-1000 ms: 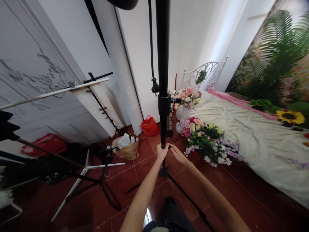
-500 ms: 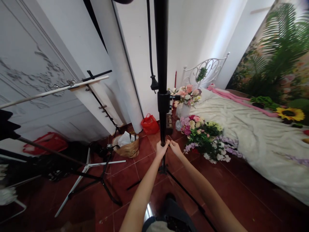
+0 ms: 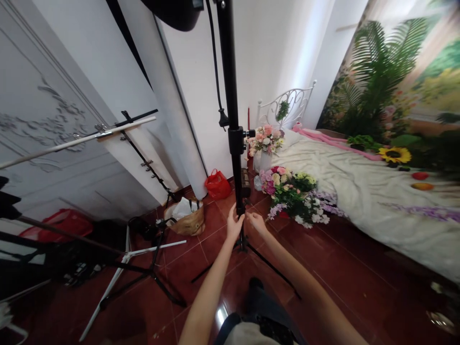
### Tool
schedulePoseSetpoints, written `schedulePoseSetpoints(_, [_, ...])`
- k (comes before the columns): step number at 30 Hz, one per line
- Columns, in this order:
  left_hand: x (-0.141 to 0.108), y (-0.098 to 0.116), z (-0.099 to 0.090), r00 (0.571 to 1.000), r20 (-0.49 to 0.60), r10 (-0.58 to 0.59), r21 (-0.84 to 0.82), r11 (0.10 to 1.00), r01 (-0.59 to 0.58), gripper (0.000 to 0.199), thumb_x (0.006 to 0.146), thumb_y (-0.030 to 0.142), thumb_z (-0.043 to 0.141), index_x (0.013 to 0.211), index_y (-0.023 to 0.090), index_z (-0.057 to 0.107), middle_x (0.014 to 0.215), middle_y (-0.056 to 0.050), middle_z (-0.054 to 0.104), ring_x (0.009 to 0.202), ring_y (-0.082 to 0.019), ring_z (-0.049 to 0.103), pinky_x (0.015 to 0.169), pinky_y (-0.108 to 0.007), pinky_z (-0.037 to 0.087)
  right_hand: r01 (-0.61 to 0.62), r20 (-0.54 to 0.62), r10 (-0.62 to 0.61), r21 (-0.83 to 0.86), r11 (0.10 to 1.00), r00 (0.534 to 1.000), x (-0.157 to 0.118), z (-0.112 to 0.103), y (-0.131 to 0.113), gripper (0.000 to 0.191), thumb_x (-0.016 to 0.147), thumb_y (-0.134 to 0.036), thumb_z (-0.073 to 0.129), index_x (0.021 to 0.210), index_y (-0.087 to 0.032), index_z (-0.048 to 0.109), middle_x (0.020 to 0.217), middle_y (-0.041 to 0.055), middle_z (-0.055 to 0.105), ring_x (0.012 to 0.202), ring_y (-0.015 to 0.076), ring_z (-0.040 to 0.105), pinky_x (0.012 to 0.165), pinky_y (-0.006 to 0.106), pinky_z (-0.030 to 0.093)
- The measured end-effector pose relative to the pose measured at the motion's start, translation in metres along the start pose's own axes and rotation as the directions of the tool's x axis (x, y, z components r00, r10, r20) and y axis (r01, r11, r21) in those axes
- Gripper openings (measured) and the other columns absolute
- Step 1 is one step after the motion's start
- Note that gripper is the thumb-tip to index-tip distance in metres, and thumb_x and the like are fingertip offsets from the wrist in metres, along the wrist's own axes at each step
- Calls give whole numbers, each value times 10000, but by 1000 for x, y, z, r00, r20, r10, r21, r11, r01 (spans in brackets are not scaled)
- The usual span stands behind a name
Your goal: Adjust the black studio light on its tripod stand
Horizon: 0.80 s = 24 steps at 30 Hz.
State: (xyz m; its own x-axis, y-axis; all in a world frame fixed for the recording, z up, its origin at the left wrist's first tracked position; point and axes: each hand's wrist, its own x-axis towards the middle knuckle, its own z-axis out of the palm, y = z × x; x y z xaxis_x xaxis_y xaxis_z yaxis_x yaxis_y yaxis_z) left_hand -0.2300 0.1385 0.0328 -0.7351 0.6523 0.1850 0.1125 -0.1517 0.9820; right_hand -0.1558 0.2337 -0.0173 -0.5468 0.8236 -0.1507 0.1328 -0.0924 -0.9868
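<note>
A black light stand (image 3: 235, 175) rises in front of me, its spread legs on the floor. My left hand (image 3: 235, 225) is wrapped round the stand low down, just under a collar. Just right of the tube, my right hand (image 3: 256, 223) has its fingers curled together by that collar; whether they pinch a knob is too small to see. Higher up, another collar with a side knob (image 3: 248, 133) sits on the tube. A black power plug (image 3: 223, 119) dangles on its cord beside the stand. Part of a black lamp head (image 3: 176, 13) shows at the top edge.
Left are a white-legged stand (image 3: 124, 261) and a crossbar (image 3: 125, 125). A straw bag (image 3: 190, 221) and a red plastic bag (image 3: 217, 184) lie by the wall. Right are artificial flowers (image 3: 283, 184) and a bed with a cream cover (image 3: 352, 191).
My view has shifted right and shows more of the lamp head and bed. The right hand has drawn slightly away from the left, which stays on the stand.
</note>
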Motion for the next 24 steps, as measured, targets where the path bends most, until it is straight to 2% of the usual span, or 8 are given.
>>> schedulePoseSetpoints(2, [-36, -4, -10, 985, 138, -102, 9, 995, 102, 372, 738, 327, 586, 1078, 174, 589, 1118, -105, 611, 1018, -206, 577, 902, -361, 440, -28, 9, 28, -9, 1000, 1000, -48, -7, 23, 422, 656, -564, 553, 514, -172, 487, 384, -39, 437, 338, 77, 372, 364, 200, 272])
schedulePoseSetpoints(4, [-79, -16, -17, 908, 331, -256, 79, 967, 244, 305, 750, 363, 555, 937, 137, 638, 903, -101, 673, 834, -192, 626, 821, -352, 473, -93, 15, 94, -40, 995, 995, -97, -18, 55, 411, 645, -549, 549, 479, -185, 461, 365, -38, 434, 325, 79, 373, 358, 200, 270])
schedulePoseSetpoints(8, [-172, -62, -12, 625, 567, -536, 321, 843, 432, 287, 700, 357, 582, 861, 124, 626, 769, -65, 664, 716, -164, 615, 709, -314, 483, -278, -88, 273, -46, 959, 958, -190, -55, 129, 372, 622, -516, 539, 458, -194, 450, 373, -32, 458, 329, 81, 390, 362, 198, 270])
schedulePoseSetpoints(11, [-228, -90, 10, 380, 662, -646, 528, 762, 375, 254, 671, 345, 587, 792, 124, 618, 713, -45, 642, 677, -163, 598, 663, -306, 467, -388, -231, 402, 109, 915, 886, -253, -94, 167, 367, 611, -542, 502, 480, -202, 460, 369, -40, 452, 295, 80, 357, 339, 204, 242])
schedulePoseSetpoints(13, [-254, -95, 35, 264, 701, -662, 590, 747, 305, 244, 665, 341, 583, 780, 127, 607, 692, -35, 630, 666, -163, 589, 657, -307, 456, -408, -351, 462, 221, 886, 814, -294, -126, 177, 371, 600, -556, 495, 489, -203, 465, 371, -42, 455, 281, 75, 339, 332, 205, 228])
schedulePoseSetpoints(17, [-292, -78, 102, 105, 806, -583, 563, 808, 173, 261, 680, 356, 553, 802, 128, 588, 712, -32, 625, 661, -154, 582, 667, -299, 449, -305, -589, 500, 404, 862, 634, -370, -196, 169, 376, 585, -562, 517, 505, -197, 477, 393, -35, 480, 301, 73, 365, 341, 200, 250])
schedulePoseSetpoints(22, [-339, -48, 195, -25, 877, -479, 480, 876, 45, 280, 711, 364, 508, 828, 118, 572, 724, -40, 622, 664, -147, 579, 662, -288, 451, -12, -766, 491, 535, 845, 415, -454, -277, 152, 382, 592, -558, 564, 550, -185, 493, 459, -34, 519, 338, 65, 394, 363, 191, 302])
schedulePoseSetpoints(24, [-364, -38, 234, -72, 893, -445, 447, 895, 4, 280, 718, 360, 504, 828, 113, 574, 733, -45, 621, 672, -144, 578, 664, -285, 452, 76, -795, 493, 549, 832, 353, -485, -304, 146, 375, 598, -543, 584, 555, -182, 495, 470, -35, 524, 353, 64, 404, 370, 187, 315])
